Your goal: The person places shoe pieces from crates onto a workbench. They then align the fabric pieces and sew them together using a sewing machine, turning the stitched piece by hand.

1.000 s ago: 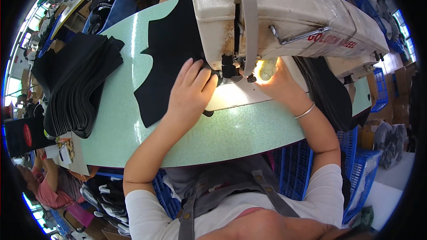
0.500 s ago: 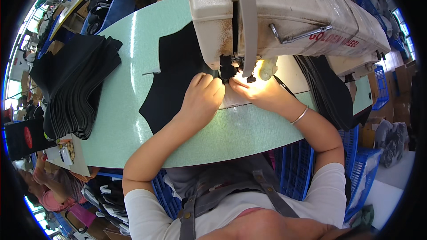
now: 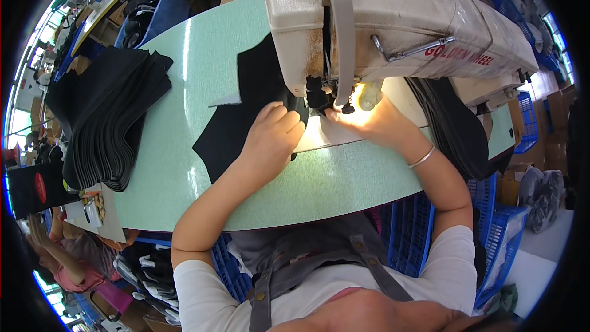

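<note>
Black fabric panel has shifted rightward on the bench, its upper part going beneath the sewing machine; its pale-looking side flap now shows wider. Left hand keeps curled fingers over the panel. Right hand stays near the needle area. Whether either grip pinches fabric, I cannot tell.

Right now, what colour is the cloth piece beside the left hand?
Black: the cloth piece shows best in the head view.
</note>
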`<state>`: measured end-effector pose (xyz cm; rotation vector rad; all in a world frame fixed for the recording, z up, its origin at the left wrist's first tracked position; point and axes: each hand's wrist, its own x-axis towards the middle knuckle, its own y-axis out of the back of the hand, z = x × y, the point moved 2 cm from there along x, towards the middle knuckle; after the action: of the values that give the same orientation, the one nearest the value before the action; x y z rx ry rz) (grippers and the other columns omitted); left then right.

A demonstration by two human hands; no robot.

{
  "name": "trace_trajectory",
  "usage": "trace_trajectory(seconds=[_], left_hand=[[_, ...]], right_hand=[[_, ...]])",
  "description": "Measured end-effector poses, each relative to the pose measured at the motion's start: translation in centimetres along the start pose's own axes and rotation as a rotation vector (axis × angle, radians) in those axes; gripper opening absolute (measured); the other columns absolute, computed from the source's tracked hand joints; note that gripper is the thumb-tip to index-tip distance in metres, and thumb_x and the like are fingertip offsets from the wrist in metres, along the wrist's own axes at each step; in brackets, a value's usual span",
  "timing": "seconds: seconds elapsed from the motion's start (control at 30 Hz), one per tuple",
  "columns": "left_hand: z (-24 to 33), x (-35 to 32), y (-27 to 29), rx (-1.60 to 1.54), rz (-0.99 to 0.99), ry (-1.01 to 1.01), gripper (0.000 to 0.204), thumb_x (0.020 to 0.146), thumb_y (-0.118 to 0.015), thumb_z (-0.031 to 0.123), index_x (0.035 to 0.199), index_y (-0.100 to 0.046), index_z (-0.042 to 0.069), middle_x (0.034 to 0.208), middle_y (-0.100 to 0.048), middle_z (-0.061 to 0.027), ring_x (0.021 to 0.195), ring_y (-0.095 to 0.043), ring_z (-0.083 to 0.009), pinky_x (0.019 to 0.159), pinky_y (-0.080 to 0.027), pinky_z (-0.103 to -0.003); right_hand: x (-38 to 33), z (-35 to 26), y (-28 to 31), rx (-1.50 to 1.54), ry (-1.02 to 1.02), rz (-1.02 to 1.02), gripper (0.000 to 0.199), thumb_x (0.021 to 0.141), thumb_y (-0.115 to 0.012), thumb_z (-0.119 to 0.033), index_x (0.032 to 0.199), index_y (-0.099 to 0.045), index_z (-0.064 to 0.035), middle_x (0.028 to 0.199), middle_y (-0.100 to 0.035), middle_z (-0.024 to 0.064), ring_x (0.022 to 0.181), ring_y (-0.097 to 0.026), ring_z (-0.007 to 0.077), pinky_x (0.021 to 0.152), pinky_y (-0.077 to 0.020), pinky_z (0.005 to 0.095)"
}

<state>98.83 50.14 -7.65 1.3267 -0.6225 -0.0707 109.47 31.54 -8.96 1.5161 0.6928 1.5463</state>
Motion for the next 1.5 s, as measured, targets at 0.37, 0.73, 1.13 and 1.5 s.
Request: trace_trajectory(seconds=[0.37, 0.73, 1.13, 1.5], left_hand=[[0.3, 0.2, -1.7, -0.033, 0.056, 0.027, 0.02, 0.063, -0.063, -0.001, 0.083, -0.062, 0.003, 0.075, -0.048, -0.0072, 0.074, -0.05, -0.0252, 0.078, -0.043, -0.037], [0.8, 0.1, -0.4, 0.138, 0.178, 0.056, 0.028, 0.063, -0.061, -0.001, 0.091, -0.064, 0.003, 0.077, -0.05, -0.0066, 0.079, -0.052, -0.0246, 0.09, -0.043, -0.041], [1.0, 0.4, -2.1, 0.079, 0.065, -0.026, 0.007, 0.063, -0.058, 0.004, 0.064, -0.051, 0.003, 0.07, -0.045, -0.0084, 0.077, -0.05, -0.0252, 0.085, -0.043, -0.038], [0.2, -1.3, 2.9, 0.431, -0.058, 0.218, 0.011, 0.07, -0.059, 0.007, 0.08, -0.057, 0.005, 0.082, -0.056, -0.0106, 0.094, -0.059, -0.0286, 0.099, -0.04, -0.047]], right_hand=[[0.9, -2.1, -1.4, -0.101, 0.033, -0.002, 0.016, 0.064, -0.063, -0.015, 0.079, -0.064, -0.0074, 0.089, -0.055, 0.0052, 0.086, -0.058, 0.0225, 0.067, -0.0497, 0.0385], [0.1, 1.0, -1.0, 0.144, -0.159, 0.054, 0.024, 0.069, -0.064, -0.012, 0.093, -0.062, -0.0083, 0.099, -0.061, 0.0072, 0.091, -0.062, 0.0217, 0.066, -0.0508, 0.0331], [0.9, -2.0, -1.4, -0.106, 0.047, -0.01, 0.014, 0.068, -0.061, -0.013, 0.081, -0.063, -0.0091, 0.087, -0.055, 0.0043, 0.088, -0.057, 0.0225, 0.062, -0.0498, 0.0384], [0.1, 1.8, 1.1, 0.24, -0.538, 0.161, 0.047, 0.071, -0.077, -0.024, 0.109, -0.059, -0.0026, 0.104, -0.059, 0.0149, 0.095, -0.057, 0.0335, 0.09, -0.0441, 0.0427]])
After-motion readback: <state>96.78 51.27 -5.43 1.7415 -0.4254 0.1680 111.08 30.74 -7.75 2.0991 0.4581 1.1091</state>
